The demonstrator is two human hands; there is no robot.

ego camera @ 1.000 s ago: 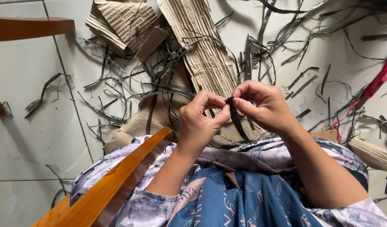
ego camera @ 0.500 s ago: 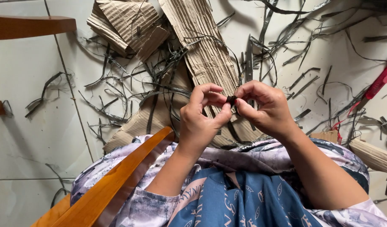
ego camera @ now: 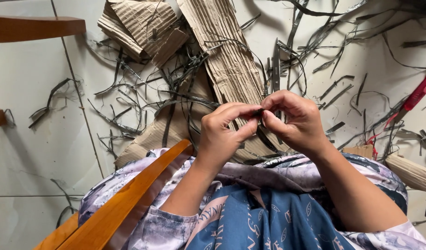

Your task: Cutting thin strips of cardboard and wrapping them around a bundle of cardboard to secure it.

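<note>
1. The pale tiled floor [ego camera: 32, 139] is taking up most of the view, and dark thin strips [ego camera: 115, 122] are lying scattered all over it.
2. Sheets of corrugated cardboard [ego camera: 227, 60] are lying in the middle, running from the top edge down toward the person's lap, with strips lying across them.
3. The lap is showing at the bottom, covered in blue and lilac patterned fabric [ego camera: 268, 217].
4. An orange-brown wooden bar [ego camera: 138, 190] is slanting across the lower left, just beside the left forearm.
5. The left hand [ego camera: 222, 134] and right hand [ego camera: 294, 120] are meeting above the lap, fingertips touching each other.
6. Both hands are pinching one small dark strip [ego camera: 259, 112] between thumb and fingers, so each grip is clamped on it. The strip is sitting right where the two hands meet, mostly hidden by the fingers.
7. A red tool handle [ego camera: 419, 92] is poking in at the right edge, well apart from the hands.
</note>
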